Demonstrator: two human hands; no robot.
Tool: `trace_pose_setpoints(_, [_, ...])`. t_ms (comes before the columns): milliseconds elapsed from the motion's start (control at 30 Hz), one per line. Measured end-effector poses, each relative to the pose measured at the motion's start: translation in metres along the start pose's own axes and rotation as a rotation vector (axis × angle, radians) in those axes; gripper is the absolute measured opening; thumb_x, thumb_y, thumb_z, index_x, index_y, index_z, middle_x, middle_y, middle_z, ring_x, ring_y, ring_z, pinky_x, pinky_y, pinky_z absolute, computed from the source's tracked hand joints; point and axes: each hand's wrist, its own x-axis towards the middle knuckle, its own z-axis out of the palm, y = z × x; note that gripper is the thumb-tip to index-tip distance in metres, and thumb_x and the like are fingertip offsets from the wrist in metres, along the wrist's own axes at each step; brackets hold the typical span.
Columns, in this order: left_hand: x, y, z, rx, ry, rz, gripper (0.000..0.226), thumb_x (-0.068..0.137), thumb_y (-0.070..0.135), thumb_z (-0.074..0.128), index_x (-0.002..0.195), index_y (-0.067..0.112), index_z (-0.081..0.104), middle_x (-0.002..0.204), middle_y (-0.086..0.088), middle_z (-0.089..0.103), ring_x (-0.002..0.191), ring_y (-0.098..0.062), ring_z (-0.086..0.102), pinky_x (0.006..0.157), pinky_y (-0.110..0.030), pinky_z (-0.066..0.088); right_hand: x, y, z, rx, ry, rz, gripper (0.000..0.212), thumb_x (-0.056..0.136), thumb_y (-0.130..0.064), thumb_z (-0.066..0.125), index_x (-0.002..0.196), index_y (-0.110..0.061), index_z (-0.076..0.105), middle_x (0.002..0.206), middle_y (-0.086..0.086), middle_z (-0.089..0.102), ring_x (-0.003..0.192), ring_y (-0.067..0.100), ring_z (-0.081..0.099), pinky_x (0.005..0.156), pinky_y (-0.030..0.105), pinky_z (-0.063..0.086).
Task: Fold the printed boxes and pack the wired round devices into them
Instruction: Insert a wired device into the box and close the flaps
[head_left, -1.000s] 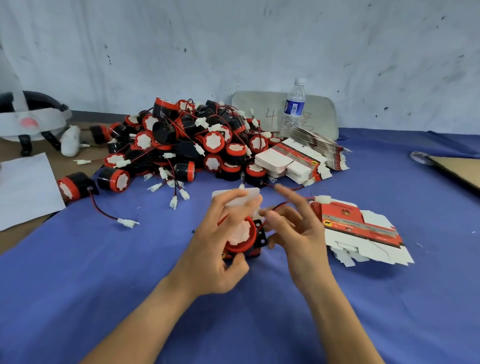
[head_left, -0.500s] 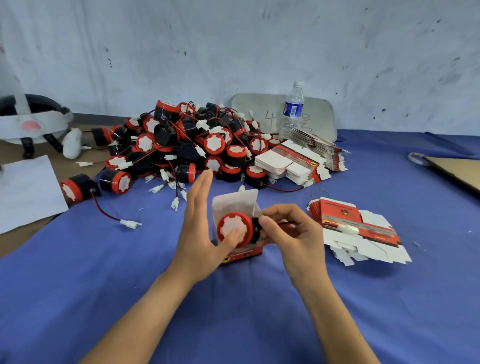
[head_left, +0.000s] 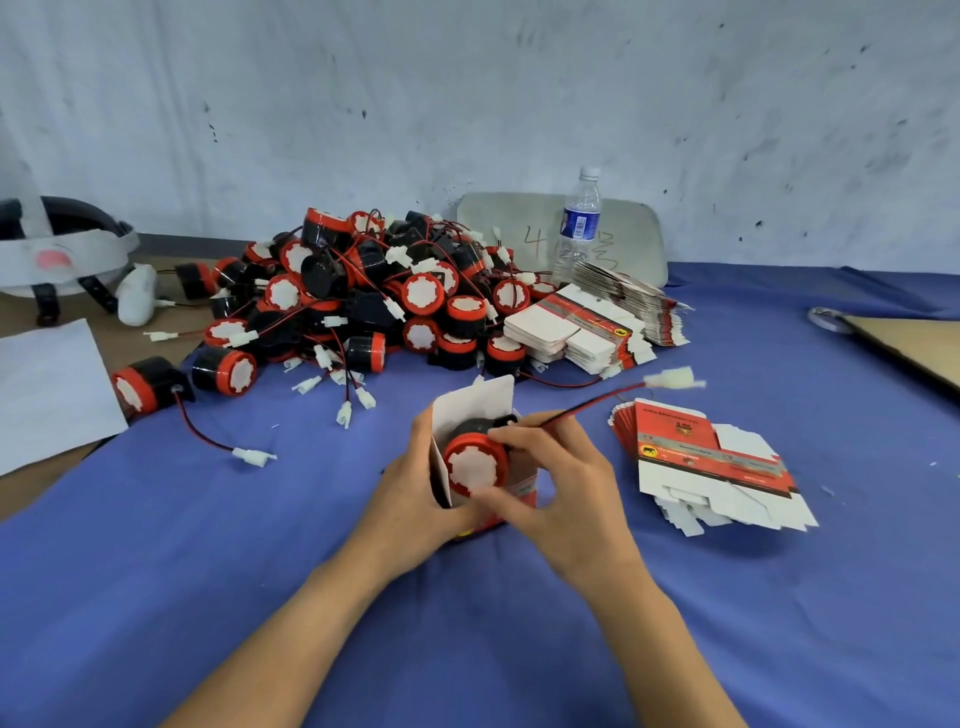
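Device pile: rear left. Flat-box stack: just right of it; water bottle behind. Fanned boxes: right of central open box, one device inside.

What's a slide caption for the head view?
Left hand steadies an open printed box while the right hand seats a round device inside, its wire trailing out.

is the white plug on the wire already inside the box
No, the white plug is outside the box, at the end of the wire running right from the round device.
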Motion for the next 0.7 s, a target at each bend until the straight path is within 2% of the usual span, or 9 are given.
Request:
trace_pose_setpoints(67, [-0.0003,-0.0006,0.0007,0.021,0.023,-0.019,0.085,0.056,0.044,0.076,0.121,0.067,0.026,0.114,0.044,0.053,0.100,0.017,0.056,0.069,-0.001,0.044,-0.0008,0.0004,0.0014,-0.106,-0.079,-0.032,0.053,0.069,-0.018,0.084,0.118,-0.019,0.065,0.112,-0.009,0.045,0.100,0.002,0.047,0.089,-0.001,0.031])
trace_pose_setpoints(200, [-0.0007,-0.0041,0.0025,0.042,-0.048,0.002,0.102,0.061,0.038,0.078,0.140,0.057,0.016,0.128,0.040,0.046,0.112,0.013,0.053,0.080,-0.007,0.048,-0.0015,0.0022,0.0028,-0.171,-0.117,-0.047,0.058,0.069,-0.021,0.084,0.122,-0.019,0.062,0.115,-0.012,0.038,0.109,0.010,0.044,0.091,-0.003,0.025])
trace_pose_setpoints(300, [-0.0002,-0.0039,0.0033,0.076,-0.079,0.023,0.111,0.065,0.028,0.082,0.140,0.061,0.008,0.129,0.045,0.040,0.113,0.015,0.050,0.082,-0.005,0.046,-0.0018,0.0023,0.0037,-0.223,-0.119,-0.009,0.059,0.069,-0.028,0.084,0.124,-0.023,0.061,0.120,-0.009,0.044,0.112,0.013,0.048,0.090,0.002,0.030])
trace_pose_setpoints(367, [0.0001,-0.0034,0.0037,0.072,-0.092,0.026,0.113,0.065,0.025,0.083,0.139,0.063,0.007,0.127,0.047,0.040,0.112,0.016,0.050,0.080,-0.002,0.043,-0.0016,0.0013,0.0021,-0.289,-0.110,-0.001,0.059,0.069,-0.032,0.083,0.123,-0.025,0.062,0.121,-0.005,0.052,0.107,0.016,0.055,0.086,0.015,0.042])
trace_pose_setpoints(400, [0.0001,-0.0029,0.0039,0.069,-0.102,0.027,0.113,0.065,0.025,0.083,0.139,0.064,0.006,0.126,0.048,0.040,0.112,0.016,0.050,0.080,-0.001,0.043,-0.0012,0.0002,0.0011,-0.319,-0.105,-0.002,0.057,0.069,-0.034,0.083,0.121,-0.026,0.062,0.120,-0.005,0.056,0.103,0.018,0.058,0.083,0.023,0.047])
trace_pose_setpoints(467, [-0.0004,-0.0022,0.0054,0.082,-0.124,0.030,0.114,0.067,0.024,0.082,0.139,0.064,0.004,0.123,0.049,0.042,0.107,0.016,0.053,0.079,-0.001,0.042,-0.0005,-0.0029,0.0000,-0.378,-0.120,-0.006,0.052,0.071,-0.035,0.079,0.120,-0.029,0.061,0.113,-0.005,0.061,0.095,0.020,0.061,0.076,0.030,0.050])
trace_pose_setpoints(567, [-0.0018,-0.0013,0.0088,0.099,-0.155,0.033,0.113,0.068,0.025,0.081,0.140,0.063,0.002,0.117,0.045,0.049,0.102,0.013,0.057,0.076,-0.003,0.044,0.0000,-0.0066,0.0017,-0.451,-0.157,-0.007,0.040,0.076,-0.038,0.071,0.115,-0.032,0.061,0.104,-0.006,0.063,0.088,0.020,0.061,0.069,0.032,0.047])
trace_pose_setpoints(700, [-0.0025,0.0011,0.0095,0.051,-0.144,0.027,0.109,0.065,0.045,0.080,0.141,0.062,0.003,0.121,0.035,0.053,0.105,0.010,0.057,0.081,-0.006,0.045,0.0017,-0.0037,0.0003,-0.412,-0.173,-0.005,0.021,0.089,-0.035,0.062,0.107,-0.025,0.068,0.104,-0.003,0.062,0.089,0.020,0.059,0.069,0.032,0.043])
